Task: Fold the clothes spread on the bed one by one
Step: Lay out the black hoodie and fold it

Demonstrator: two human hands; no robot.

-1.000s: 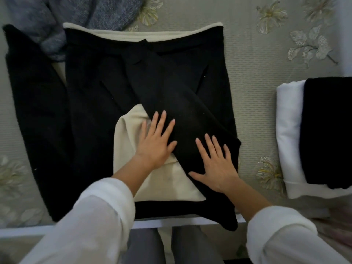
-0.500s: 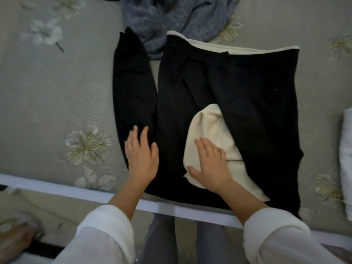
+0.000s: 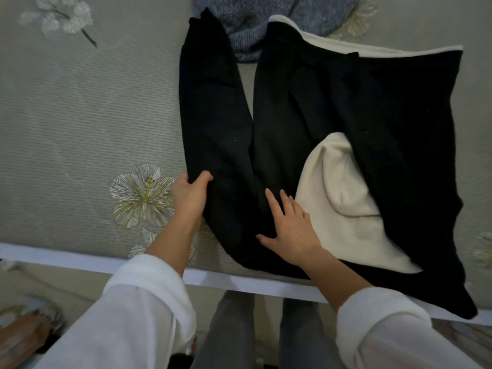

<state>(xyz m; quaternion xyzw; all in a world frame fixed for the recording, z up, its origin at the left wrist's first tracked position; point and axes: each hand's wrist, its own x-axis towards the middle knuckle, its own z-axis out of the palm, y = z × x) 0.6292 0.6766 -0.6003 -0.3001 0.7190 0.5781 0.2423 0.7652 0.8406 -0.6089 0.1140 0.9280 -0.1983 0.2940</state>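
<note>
Left hand [image 3: 190, 194] pinches black sleeve [image 3: 213, 123] edge, thumb on top. Right hand [image 3: 290, 227] flat, fingers spread, presses black garment [image 3: 386, 123] body; cream part [image 3: 338, 198] just right of fingertips, already folded in. Sleeve fold not yet done. Grey-blue knit [image 3: 247, 41] beyond fingertips, unfolded, waits.

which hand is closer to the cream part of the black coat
Right. The right hand lies flat on the black coat just beside the cream part, at its near edge; the left hand grips the sleeve at its outer edge, farther away.
</note>
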